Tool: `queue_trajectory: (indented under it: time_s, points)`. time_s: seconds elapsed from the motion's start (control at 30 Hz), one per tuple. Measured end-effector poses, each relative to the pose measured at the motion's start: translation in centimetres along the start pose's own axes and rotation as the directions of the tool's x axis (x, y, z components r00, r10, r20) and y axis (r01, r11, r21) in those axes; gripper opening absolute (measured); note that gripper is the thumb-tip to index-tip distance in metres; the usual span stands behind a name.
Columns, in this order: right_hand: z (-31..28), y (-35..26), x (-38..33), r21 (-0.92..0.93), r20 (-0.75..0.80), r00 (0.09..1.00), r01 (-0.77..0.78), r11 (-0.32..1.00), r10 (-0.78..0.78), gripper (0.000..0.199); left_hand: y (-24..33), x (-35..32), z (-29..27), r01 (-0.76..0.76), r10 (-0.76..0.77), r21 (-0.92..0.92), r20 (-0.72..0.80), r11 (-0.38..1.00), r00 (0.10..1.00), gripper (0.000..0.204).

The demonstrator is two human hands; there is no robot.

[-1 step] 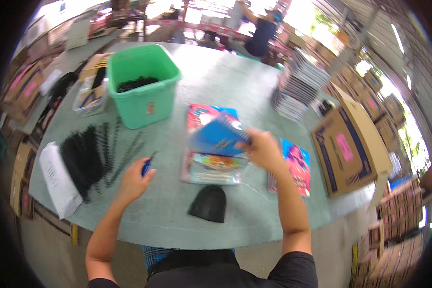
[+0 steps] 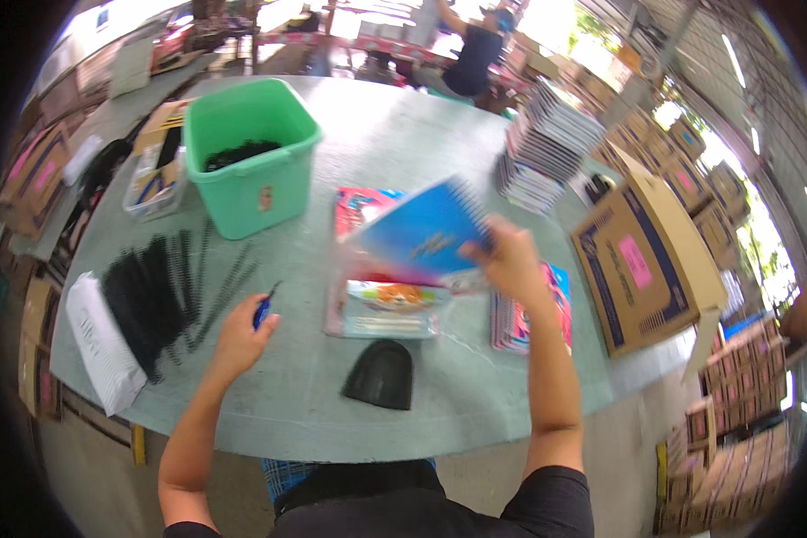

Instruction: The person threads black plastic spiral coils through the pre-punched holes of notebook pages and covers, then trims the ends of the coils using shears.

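Observation:
In my right hand [image 2: 509, 255] is a blue spiral notebook [image 2: 421, 229], gripped by its coiled edge and tilted above the table's middle. Beneath it lie other notebooks, one with a pink-red cover [image 2: 351, 208] and one with a cartoon animal cover [image 2: 394, 307]; the raised notebook partly hides them. My left hand [image 2: 238, 341] is closed around a small blue-handled tool [image 2: 262, 311] with a thin dark tip, whose kind I cannot make out. Left of that hand, loose black spiral coils [image 2: 148, 291] fan out from a white paper wrap [image 2: 104, 345].
A green bin [image 2: 282, 188] holding black scraps stands at the back left, beside a clear tool box [image 2: 159, 197]. Near me lies a rounded black piece [image 2: 380, 377]. On the right are a small notebook pile [image 2: 509, 325], a tall notebook stack [image 2: 547, 148] and a cardboard box [image 2: 623, 269].
My right hand has moved slightly right and up with the blue notebook, which shows more of its cover. My left hand keeps the blue-handled tool. The whole view has shifted a little.

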State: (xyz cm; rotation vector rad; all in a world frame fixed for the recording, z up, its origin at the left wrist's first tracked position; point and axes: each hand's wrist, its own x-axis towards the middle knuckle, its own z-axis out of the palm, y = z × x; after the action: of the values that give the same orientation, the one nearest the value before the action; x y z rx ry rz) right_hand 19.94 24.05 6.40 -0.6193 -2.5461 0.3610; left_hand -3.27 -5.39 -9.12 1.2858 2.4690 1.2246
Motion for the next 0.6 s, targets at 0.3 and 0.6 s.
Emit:
queue_trajectory:
  time_s: [0.3,0.6]
  points:
    - [-12.7,10.9,-7.7,0.308,-0.258,0.944,-0.122,0.944,0.206,0.026,2.2,1.6,3.8,-0.081,0.081,-0.010,-0.019,0.997,0.997,0.041]
    - [-0.4,19.8,-19.7,0.577,-0.272,0.669,-0.462,0.673,0.692,0.034,0.1,-0.3,5.4,-0.173,0.191,0.347,-0.015,0.922,0.982,0.048]
